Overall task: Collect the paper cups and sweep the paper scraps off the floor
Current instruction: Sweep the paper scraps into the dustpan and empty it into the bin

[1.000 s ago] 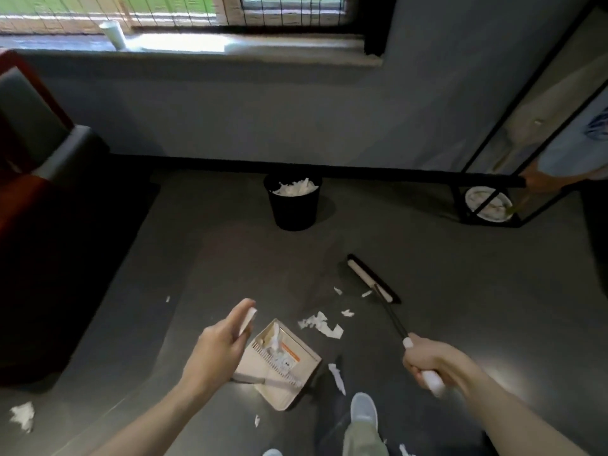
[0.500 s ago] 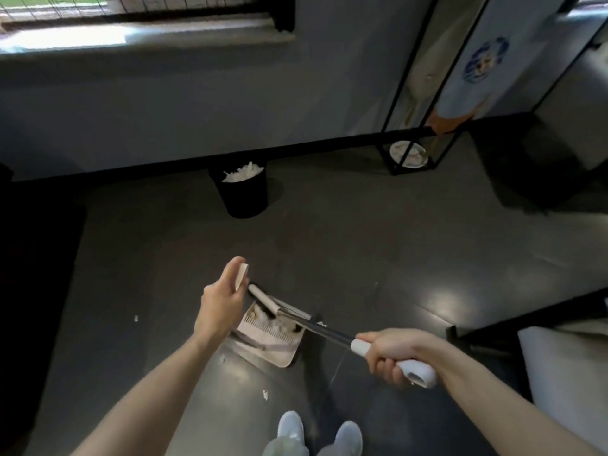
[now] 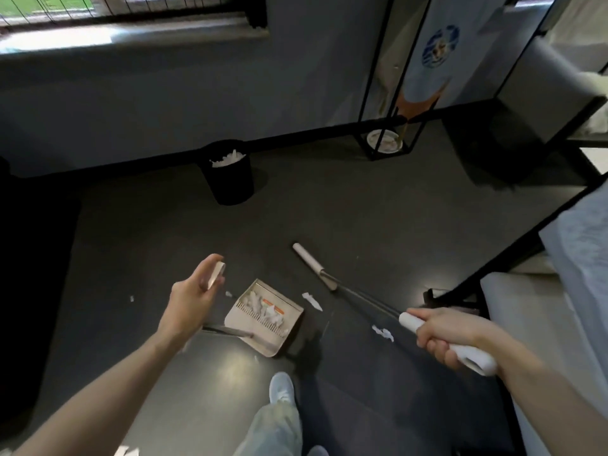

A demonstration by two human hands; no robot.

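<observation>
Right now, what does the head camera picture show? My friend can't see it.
A person's left hand holds the handle of a beige plastic dustpan with white paper scraps in it, on a dark grey floor; the right hand grips a long white-handled broom. More scraps lie beside the pan, and a round black bin stands by the wall.
</observation>
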